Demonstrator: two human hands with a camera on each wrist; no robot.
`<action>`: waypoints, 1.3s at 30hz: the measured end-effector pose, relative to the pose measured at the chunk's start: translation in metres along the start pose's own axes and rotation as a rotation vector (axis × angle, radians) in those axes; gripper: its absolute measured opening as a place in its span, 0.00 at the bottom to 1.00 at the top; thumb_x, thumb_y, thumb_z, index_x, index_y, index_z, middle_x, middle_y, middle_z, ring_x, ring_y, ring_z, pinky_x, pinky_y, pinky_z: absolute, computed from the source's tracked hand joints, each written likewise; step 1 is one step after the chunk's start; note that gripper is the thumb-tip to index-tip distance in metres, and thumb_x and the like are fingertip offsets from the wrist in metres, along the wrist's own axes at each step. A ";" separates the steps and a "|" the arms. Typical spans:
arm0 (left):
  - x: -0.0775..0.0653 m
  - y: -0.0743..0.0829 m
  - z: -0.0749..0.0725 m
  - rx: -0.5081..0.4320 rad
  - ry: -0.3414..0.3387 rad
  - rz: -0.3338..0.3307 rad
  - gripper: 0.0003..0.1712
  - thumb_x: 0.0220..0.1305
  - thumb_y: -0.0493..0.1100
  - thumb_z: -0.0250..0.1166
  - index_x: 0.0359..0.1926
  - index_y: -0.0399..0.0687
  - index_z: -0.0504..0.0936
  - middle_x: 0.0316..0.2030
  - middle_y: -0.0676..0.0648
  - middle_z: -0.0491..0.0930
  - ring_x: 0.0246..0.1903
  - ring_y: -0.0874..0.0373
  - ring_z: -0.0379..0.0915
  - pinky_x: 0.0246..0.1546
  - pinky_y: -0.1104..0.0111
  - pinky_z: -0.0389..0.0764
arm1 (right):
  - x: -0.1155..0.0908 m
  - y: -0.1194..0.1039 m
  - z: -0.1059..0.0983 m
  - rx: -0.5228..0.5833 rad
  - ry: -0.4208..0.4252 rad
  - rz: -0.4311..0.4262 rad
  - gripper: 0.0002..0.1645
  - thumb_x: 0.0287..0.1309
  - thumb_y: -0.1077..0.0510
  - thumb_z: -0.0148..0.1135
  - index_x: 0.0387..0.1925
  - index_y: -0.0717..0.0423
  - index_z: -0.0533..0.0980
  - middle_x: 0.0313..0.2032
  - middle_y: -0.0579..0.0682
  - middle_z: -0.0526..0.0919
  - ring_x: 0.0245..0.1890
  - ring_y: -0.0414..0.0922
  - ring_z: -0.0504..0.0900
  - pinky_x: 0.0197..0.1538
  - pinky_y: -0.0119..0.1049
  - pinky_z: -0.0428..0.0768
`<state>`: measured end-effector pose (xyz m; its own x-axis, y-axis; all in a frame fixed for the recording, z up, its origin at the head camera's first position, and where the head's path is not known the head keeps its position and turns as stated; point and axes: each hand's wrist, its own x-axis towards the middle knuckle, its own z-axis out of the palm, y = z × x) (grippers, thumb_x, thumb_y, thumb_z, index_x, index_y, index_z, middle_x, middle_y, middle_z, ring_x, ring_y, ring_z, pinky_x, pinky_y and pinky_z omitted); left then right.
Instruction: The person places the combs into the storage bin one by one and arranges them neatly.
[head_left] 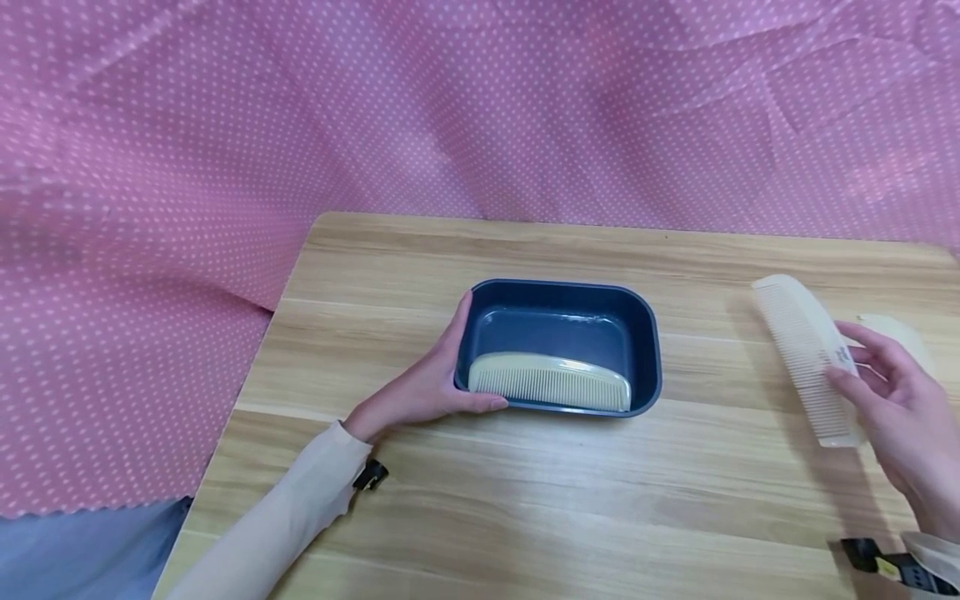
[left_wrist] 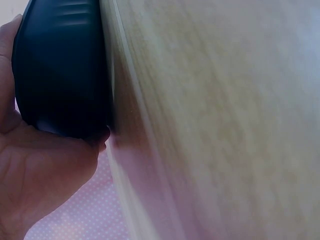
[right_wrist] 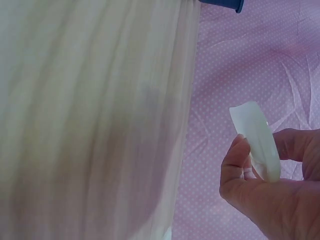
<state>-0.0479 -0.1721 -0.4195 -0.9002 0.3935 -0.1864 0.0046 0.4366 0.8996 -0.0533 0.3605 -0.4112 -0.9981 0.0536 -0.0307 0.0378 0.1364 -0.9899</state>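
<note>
Observed cream comb pinched between thumb and fingers of right hand, raised above wooden table, well to the right of blue dish. Noted dish gripped at left end by left hand, with thumb along near rim and fingers against side wall. Recorded second comb inside dish along near wall, plus pale item partly hidden behind right hand, identity unclear.

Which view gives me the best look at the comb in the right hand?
The head view: the comb shows nearly whole, teeth included, in the right hand. The right wrist view shows it foreshortened, partly hidden by that hand, no teeth distinguishable. The left wrist view doesn't show it.
</note>
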 end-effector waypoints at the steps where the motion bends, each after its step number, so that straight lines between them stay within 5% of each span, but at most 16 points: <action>1: 0.000 0.000 0.000 0.000 0.000 0.004 0.84 0.59 0.56 0.85 0.86 0.74 0.20 0.86 0.61 0.29 0.85 0.54 0.33 0.78 0.37 0.50 | 0.001 -0.002 0.001 -0.025 0.000 0.001 0.35 0.75 0.75 0.59 0.74 0.43 0.77 0.50 0.43 0.76 0.48 0.27 0.81 0.42 0.17 0.79; 5: 0.000 0.001 0.000 -0.002 0.001 -0.001 0.83 0.60 0.55 0.84 0.86 0.75 0.20 0.87 0.61 0.28 0.85 0.54 0.33 0.78 0.37 0.51 | 0.003 -0.006 0.005 -0.039 -0.008 0.006 0.34 0.75 0.72 0.63 0.76 0.47 0.76 0.51 0.43 0.78 0.47 0.28 0.82 0.41 0.18 0.80; 21: 0.000 0.001 0.000 -0.006 0.003 0.006 0.83 0.60 0.55 0.85 0.86 0.76 0.20 0.86 0.61 0.29 0.85 0.54 0.33 0.78 0.38 0.50 | 0.007 -0.012 0.038 0.212 -0.062 -0.022 0.27 0.72 0.75 0.65 0.67 0.56 0.83 0.44 0.43 0.88 0.41 0.33 0.86 0.41 0.21 0.82; 32: 0.000 -0.001 0.001 0.007 0.004 0.012 0.83 0.60 0.57 0.84 0.85 0.80 0.20 0.86 0.62 0.28 0.85 0.56 0.32 0.78 0.37 0.50 | 0.005 -0.017 0.059 0.033 -0.143 0.006 0.25 0.74 0.67 0.69 0.69 0.55 0.82 0.51 0.41 0.91 0.46 0.33 0.88 0.40 0.24 0.84; 39: -0.001 0.000 0.001 0.013 0.000 0.008 0.83 0.60 0.57 0.84 0.85 0.79 0.20 0.86 0.61 0.28 0.85 0.54 0.32 0.78 0.37 0.51 | 0.001 -0.024 0.066 -0.172 -0.183 -0.010 0.26 0.77 0.62 0.68 0.72 0.51 0.80 0.53 0.37 0.89 0.48 0.31 0.87 0.42 0.24 0.84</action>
<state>-0.0470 -0.1721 -0.4198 -0.9002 0.3971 -0.1790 0.0178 0.4442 0.8957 -0.0586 0.2917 -0.3969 -0.9901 -0.1262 -0.0608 0.0198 0.3037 -0.9526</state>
